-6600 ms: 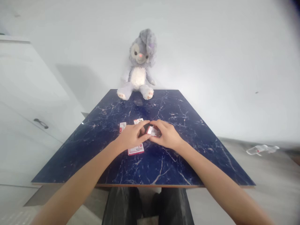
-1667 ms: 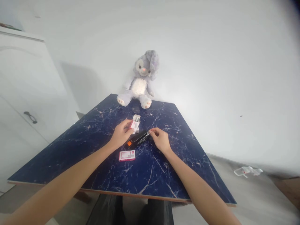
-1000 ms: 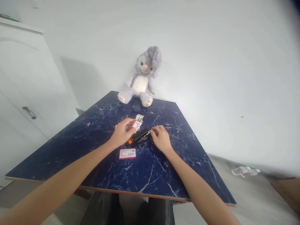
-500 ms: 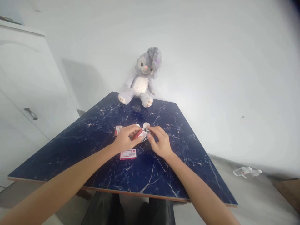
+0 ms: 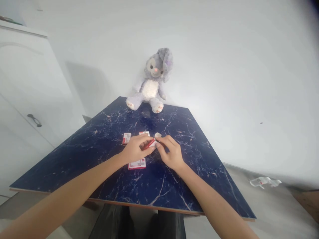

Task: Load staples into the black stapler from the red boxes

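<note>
Your left hand (image 5: 136, 148) gripping a red-and-white cardboard box (image 5: 150, 143), your right hand (image 5: 171, 154) beside its white flap (image 5: 158, 135) (fingers' hold unclear)

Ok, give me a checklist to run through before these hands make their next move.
1. Left hand gripping the red-and-white box: ok.
2. Right hand at the box's open end: ok.
3. Right hand holding something there: cannot tell, the fingertips are too small and partly covered.
4. End flap closed: not ok, it stands open.
5. Nearest box lying flat on the table: ok.
6. Plush toy out of the hands' way: ok, at the far edge.
</note>
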`<state>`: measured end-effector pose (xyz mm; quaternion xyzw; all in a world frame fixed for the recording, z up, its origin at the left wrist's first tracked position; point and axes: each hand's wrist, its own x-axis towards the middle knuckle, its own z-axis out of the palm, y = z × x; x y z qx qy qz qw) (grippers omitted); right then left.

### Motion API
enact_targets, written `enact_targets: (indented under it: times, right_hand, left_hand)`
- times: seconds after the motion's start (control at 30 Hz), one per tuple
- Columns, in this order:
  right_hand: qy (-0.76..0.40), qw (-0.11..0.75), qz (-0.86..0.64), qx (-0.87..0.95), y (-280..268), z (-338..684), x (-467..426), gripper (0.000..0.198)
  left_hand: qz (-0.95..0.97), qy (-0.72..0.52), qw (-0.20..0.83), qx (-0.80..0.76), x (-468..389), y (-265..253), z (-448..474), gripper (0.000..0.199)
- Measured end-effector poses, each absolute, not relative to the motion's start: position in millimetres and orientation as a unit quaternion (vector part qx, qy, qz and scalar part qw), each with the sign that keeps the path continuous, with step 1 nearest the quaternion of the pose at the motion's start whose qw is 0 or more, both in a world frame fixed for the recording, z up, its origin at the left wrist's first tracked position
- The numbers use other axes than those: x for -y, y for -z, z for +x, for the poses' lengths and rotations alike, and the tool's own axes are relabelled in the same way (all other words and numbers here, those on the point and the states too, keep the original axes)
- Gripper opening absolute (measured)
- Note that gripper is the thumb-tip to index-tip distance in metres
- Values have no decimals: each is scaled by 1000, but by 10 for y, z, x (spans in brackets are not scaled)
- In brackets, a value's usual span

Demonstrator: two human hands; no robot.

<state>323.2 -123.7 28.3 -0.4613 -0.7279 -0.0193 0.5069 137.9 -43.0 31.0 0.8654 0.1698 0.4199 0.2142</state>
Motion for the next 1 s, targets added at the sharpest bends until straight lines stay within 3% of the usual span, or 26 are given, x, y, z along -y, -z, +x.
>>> enact_targets:
  times: [0.2,0.37,0.5,0.77,0.87,1.0]
  right_hand:
    - [0,528,-467,709,-304,3218,1227,12]
    - [-35,554,-473,685,-293,3203,1250,23]
    - [-148,611,-487,607,-286,3138,1275,26]
    - [-218,592,-470,617,-300,3141,1280,16]
    - [-233,611,-469,593,-291,3157,1277,22]
    - [-269,633,-463,559,-300,3169,1250,21]
  left_hand:
    - [864,-431,191,-176,421,-289,1369,21]
    - [847,-455,203,-186,449,-238,1372,32]
    - [812,-480,269,-197,501,-202,1392,42]
    - [825,-448,261,-223,523,-259,1401,19]
    - [830,-415,301,-222,547,-239,1410,23]
    - [800,-448,345,-202,581,-208,1420,48]
